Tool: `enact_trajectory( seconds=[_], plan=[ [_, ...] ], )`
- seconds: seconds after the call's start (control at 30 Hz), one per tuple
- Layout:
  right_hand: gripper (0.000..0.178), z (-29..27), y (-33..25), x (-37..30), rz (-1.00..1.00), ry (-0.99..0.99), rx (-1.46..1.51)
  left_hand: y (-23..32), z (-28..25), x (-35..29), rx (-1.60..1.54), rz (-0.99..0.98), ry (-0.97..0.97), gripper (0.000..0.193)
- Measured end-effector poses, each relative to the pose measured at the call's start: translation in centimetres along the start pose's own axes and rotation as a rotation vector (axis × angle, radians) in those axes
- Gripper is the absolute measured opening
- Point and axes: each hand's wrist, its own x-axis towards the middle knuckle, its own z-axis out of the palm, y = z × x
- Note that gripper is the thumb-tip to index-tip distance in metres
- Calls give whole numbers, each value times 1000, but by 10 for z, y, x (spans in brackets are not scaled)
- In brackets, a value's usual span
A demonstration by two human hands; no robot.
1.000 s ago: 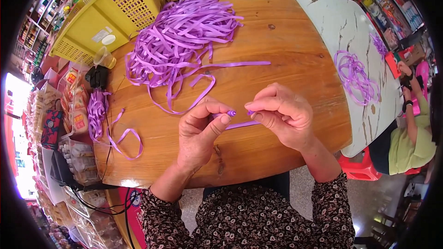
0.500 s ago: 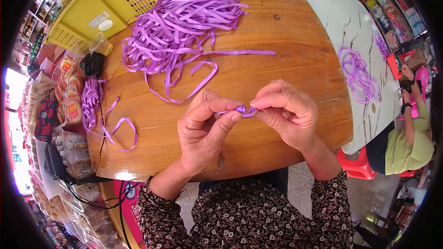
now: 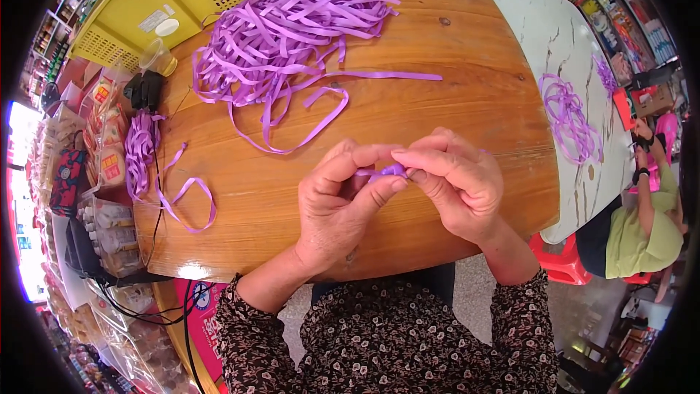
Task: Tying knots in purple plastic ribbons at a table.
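Over the near part of the wooden table, my two hands meet around a short, folded purple ribbon (image 3: 392, 170). My left hand (image 3: 341, 201) pinches it between thumb and index finger, the fingertips close to the right hand's. With thumb and fingers closed, my right hand (image 3: 458, 188) grips the ribbon's other side. Most of the small piece is covered by the fingers, so its exact shape cannot be made out. Beyond the hands lies a big tangled heap of purple ribbon (image 3: 292, 29), with a few loose strands trailing toward me.
A yellow plastic crate (image 3: 131, 14) and a clear cup (image 3: 158, 57) stand at the far left of the wooden table (image 3: 467, 51). A smaller ribbon bundle (image 3: 141, 149) lies at its left edge. More ribbon (image 3: 569, 120) rests on the white table; a person in green (image 3: 645, 237) sits beyond.
My left hand has moved right, closing the gap to my right hand. The ribbon between them is now more covered by the fingers.
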Motion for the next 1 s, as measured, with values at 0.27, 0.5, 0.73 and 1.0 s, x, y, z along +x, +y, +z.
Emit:
enact_trajectory(
  seconds=[0.27,0.5,0.73,1.0],
  plan=[
    [27,0,-4,-3,52,34,22,-3,-4,-2,180,120,-53,22],
    [17,0,-2,-9,-24,-42,208,-8,-2,-10,-82,33,-55,12],
    [11,1,3,-14,51,-29,180,-8,3,-8,-274,-86,10,9],
    [17,6,5,-12,-31,-5,104,-10,0,-8,-321,-89,-9,11]
  ],
)
